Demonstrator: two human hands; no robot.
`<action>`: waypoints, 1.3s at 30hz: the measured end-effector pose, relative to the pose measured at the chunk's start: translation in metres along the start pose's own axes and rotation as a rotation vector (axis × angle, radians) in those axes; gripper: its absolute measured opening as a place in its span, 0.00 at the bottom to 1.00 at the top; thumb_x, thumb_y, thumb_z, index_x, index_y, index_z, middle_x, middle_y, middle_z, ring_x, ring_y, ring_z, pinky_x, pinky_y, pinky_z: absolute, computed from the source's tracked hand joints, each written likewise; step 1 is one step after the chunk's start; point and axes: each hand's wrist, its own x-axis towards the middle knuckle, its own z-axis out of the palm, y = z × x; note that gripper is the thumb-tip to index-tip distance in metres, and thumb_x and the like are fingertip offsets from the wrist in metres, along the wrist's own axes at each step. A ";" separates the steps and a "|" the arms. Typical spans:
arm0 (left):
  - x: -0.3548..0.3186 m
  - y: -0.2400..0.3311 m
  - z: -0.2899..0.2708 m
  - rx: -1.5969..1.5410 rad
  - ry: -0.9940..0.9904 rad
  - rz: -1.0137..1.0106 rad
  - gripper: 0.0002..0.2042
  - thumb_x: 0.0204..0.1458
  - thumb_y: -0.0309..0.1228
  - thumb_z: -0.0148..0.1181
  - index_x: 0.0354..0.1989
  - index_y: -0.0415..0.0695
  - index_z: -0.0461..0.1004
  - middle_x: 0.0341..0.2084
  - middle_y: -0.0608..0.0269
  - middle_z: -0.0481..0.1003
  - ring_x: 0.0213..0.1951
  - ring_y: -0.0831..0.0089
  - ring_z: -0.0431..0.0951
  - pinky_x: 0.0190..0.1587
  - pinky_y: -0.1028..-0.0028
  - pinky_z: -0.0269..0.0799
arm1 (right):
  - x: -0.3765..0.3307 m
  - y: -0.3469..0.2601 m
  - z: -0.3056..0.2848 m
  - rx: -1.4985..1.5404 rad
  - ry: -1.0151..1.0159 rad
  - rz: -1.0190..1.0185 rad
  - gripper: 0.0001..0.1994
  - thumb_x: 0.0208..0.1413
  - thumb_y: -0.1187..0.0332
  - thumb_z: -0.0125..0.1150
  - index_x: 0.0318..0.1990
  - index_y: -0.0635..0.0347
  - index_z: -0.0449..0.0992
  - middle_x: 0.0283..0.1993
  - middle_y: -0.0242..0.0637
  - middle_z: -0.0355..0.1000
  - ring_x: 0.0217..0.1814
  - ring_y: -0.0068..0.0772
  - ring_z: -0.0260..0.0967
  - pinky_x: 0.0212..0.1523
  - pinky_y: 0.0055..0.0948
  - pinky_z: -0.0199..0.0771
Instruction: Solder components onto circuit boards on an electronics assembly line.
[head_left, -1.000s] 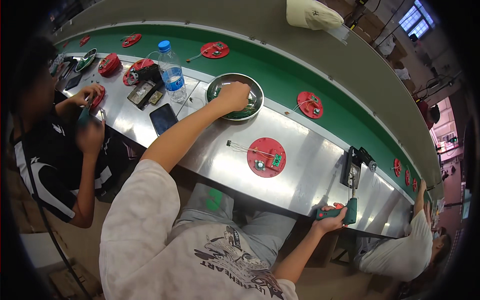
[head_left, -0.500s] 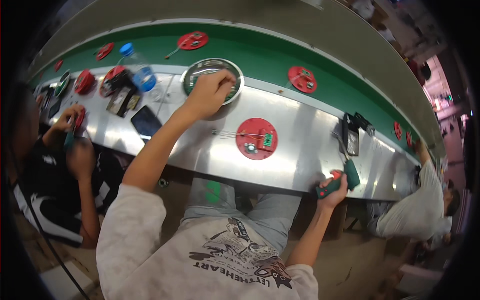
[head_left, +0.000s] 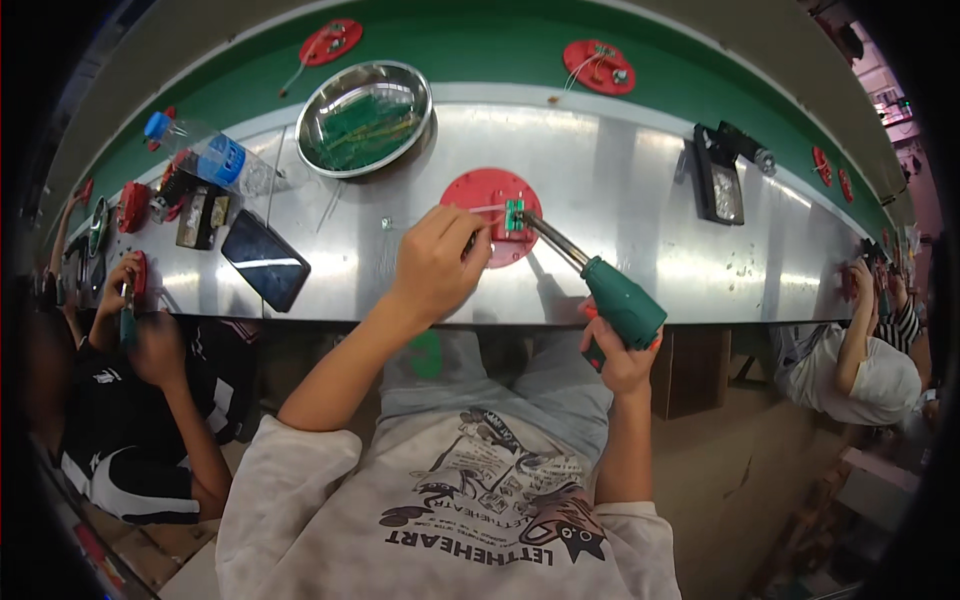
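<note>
Pale printed T-shirt, grey trousers

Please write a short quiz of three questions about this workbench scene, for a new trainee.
1. True or false: the right hand holds a green soldering iron.
2. What does the metal bowl contain? A) green circuit boards B) screws C) water
3. What flat dark thing lies to the left of the left hand?

Key:
1. True; its tip reaches the small green board on the red round fixture.
2. A
3. A phone, screen up.

My head camera looks steeply down from close above my hands onto the metal workbench (head_left: 640, 250), fisheye bending its edges.
</note>
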 end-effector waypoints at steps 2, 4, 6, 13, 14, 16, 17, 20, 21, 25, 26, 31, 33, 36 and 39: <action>-0.001 -0.007 0.004 0.031 0.039 0.077 0.04 0.47 0.20 0.64 0.31 0.39 0.76 0.27 0.55 0.76 0.29 0.55 0.77 0.32 0.60 0.72 | -0.001 0.000 0.001 -0.036 -0.019 0.002 0.18 0.57 0.77 0.60 0.54 0.73 0.73 0.42 0.46 0.77 0.24 0.27 0.72 0.25 0.25 0.73; -0.002 -0.010 0.005 0.052 0.020 0.064 0.04 0.47 0.21 0.65 0.31 0.39 0.76 0.27 0.55 0.76 0.29 0.55 0.76 0.32 0.60 0.72 | 0.000 0.003 0.003 -0.034 -0.009 0.007 0.18 0.57 0.78 0.59 0.55 0.73 0.73 0.42 0.47 0.77 0.25 0.27 0.72 0.25 0.25 0.73; 0.000 -0.014 0.009 0.093 0.035 0.123 0.04 0.46 0.21 0.65 0.31 0.39 0.77 0.26 0.56 0.76 0.29 0.56 0.76 0.31 0.60 0.72 | -0.002 0.003 0.001 -0.029 -0.011 0.040 0.19 0.57 0.79 0.58 0.57 0.74 0.72 0.45 0.48 0.76 0.27 0.28 0.72 0.25 0.27 0.73; 0.000 -0.015 0.015 0.096 0.050 0.108 0.03 0.47 0.22 0.66 0.30 0.39 0.77 0.26 0.58 0.77 0.29 0.59 0.77 0.32 0.64 0.73 | 0.001 0.012 -0.002 -0.043 -0.071 -0.026 0.18 0.61 0.76 0.57 0.57 0.73 0.72 0.45 0.49 0.75 0.26 0.30 0.71 0.25 0.26 0.71; 0.000 -0.015 0.015 0.111 0.054 0.117 0.03 0.47 0.22 0.66 0.29 0.39 0.77 0.26 0.58 0.77 0.29 0.59 0.77 0.32 0.64 0.73 | 0.000 0.011 -0.002 -0.051 -0.064 -0.019 0.17 0.61 0.76 0.57 0.57 0.73 0.72 0.44 0.49 0.75 0.26 0.30 0.71 0.26 0.27 0.71; -0.001 -0.014 0.015 0.126 0.054 0.125 0.03 0.47 0.22 0.66 0.29 0.39 0.77 0.26 0.58 0.77 0.28 0.59 0.77 0.31 0.64 0.73 | 0.000 0.010 -0.002 -0.057 -0.055 -0.010 0.17 0.60 0.76 0.57 0.56 0.73 0.72 0.44 0.48 0.75 0.25 0.30 0.71 0.26 0.27 0.71; -0.002 -0.014 0.015 0.141 0.052 0.117 0.03 0.47 0.22 0.66 0.29 0.39 0.77 0.26 0.59 0.77 0.28 0.60 0.77 0.31 0.64 0.73 | 0.000 0.011 -0.002 -0.064 -0.052 0.000 0.17 0.60 0.76 0.58 0.56 0.73 0.72 0.42 0.48 0.74 0.24 0.30 0.71 0.25 0.27 0.71; -0.003 -0.014 0.016 0.175 0.058 0.123 0.03 0.47 0.22 0.66 0.28 0.39 0.77 0.25 0.59 0.77 0.28 0.61 0.76 0.30 0.65 0.73 | 0.001 0.009 -0.004 -0.070 -0.056 0.016 0.17 0.59 0.75 0.58 0.55 0.72 0.72 0.40 0.46 0.74 0.24 0.30 0.71 0.25 0.27 0.71; -0.003 -0.014 0.017 0.196 0.068 0.139 0.03 0.47 0.22 0.66 0.28 0.40 0.77 0.25 0.59 0.77 0.28 0.61 0.76 0.30 0.65 0.72 | 0.002 0.008 -0.005 -0.069 -0.063 0.018 0.17 0.59 0.75 0.57 0.55 0.72 0.72 0.39 0.46 0.74 0.24 0.30 0.71 0.25 0.27 0.71; 0.000 -0.013 0.018 0.223 0.083 0.171 0.03 0.46 0.23 0.66 0.28 0.40 0.77 0.25 0.60 0.76 0.27 0.62 0.75 0.29 0.66 0.72 | 0.002 0.010 -0.005 -0.059 -0.041 0.029 0.18 0.58 0.73 0.57 0.54 0.73 0.72 0.38 0.45 0.74 0.23 0.30 0.71 0.25 0.27 0.71; -0.001 -0.013 0.018 0.235 0.077 0.177 0.04 0.46 0.23 0.66 0.27 0.40 0.76 0.25 0.60 0.75 0.27 0.62 0.75 0.29 0.65 0.71 | 0.002 0.008 -0.004 -0.061 -0.025 0.045 0.18 0.58 0.72 0.57 0.54 0.73 0.72 0.38 0.45 0.73 0.23 0.30 0.71 0.25 0.27 0.71; -0.003 -0.014 0.021 0.260 0.084 0.195 0.04 0.45 0.23 0.66 0.27 0.41 0.76 0.24 0.60 0.74 0.26 0.62 0.74 0.29 0.65 0.71 | -0.004 0.017 -0.002 0.052 0.093 0.000 0.20 0.59 0.69 0.56 0.56 0.75 0.70 0.38 0.47 0.73 0.21 0.31 0.70 0.23 0.27 0.71; -0.003 -0.015 0.022 0.269 0.089 0.203 0.04 0.45 0.23 0.66 0.27 0.41 0.76 0.24 0.60 0.74 0.26 0.62 0.74 0.29 0.65 0.71 | -0.004 0.018 -0.006 0.075 0.143 -0.064 0.22 0.60 0.68 0.56 0.57 0.76 0.69 0.39 0.50 0.73 0.21 0.32 0.70 0.22 0.27 0.71; -0.003 -0.014 0.021 0.273 0.092 0.212 0.04 0.45 0.23 0.66 0.27 0.41 0.76 0.24 0.60 0.74 0.26 0.62 0.74 0.28 0.65 0.71 | 0.000 0.015 -0.008 0.059 0.134 -0.059 0.23 0.61 0.68 0.55 0.58 0.76 0.68 0.39 0.51 0.73 0.21 0.32 0.71 0.21 0.27 0.72; -0.002 -0.014 0.021 0.278 0.098 0.215 0.04 0.44 0.23 0.66 0.26 0.41 0.76 0.24 0.60 0.74 0.26 0.62 0.74 0.28 0.66 0.70 | -0.002 0.015 -0.008 0.033 0.111 -0.048 0.23 0.61 0.68 0.55 0.59 0.76 0.68 0.40 0.51 0.74 0.21 0.32 0.71 0.22 0.27 0.72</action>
